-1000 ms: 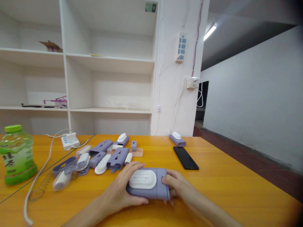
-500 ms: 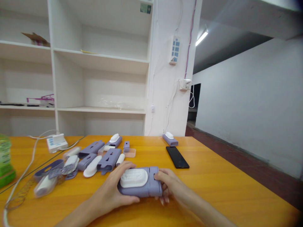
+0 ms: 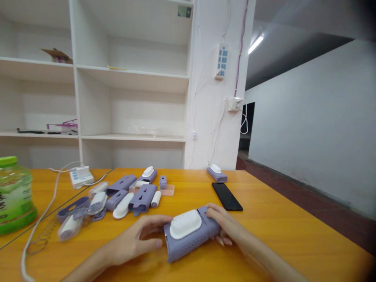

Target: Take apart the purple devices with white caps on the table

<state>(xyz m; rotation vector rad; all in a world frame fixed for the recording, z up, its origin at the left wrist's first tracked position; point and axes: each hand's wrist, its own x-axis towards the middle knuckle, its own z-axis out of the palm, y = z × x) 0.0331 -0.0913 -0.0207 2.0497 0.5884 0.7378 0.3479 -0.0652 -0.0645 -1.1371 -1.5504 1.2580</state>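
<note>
A purple plastic case with a white brush pad (image 3: 188, 232) on top lies on the orange table (image 3: 282, 231), turned so its far end points up and to the right. My right hand (image 3: 221, 225) grips that far right end. My left hand (image 3: 138, 239) rests beside the near left end, fingers spread and curled toward it, fingertips at or just short of its edge.
Several loose purple and white parts (image 3: 117, 197) lie scattered to the left. A black phone (image 3: 226, 196) and another purple case (image 3: 216, 173) lie beyond. A green bottle (image 3: 13, 194), a white cable (image 3: 44, 219) and a power strip (image 3: 80, 176) are at left. White shelves (image 3: 132, 78) stand behind.
The purple case has been turned counter-clockwise, its right end swung away from me. My left hand has come off its top and now sits at its left end.
</note>
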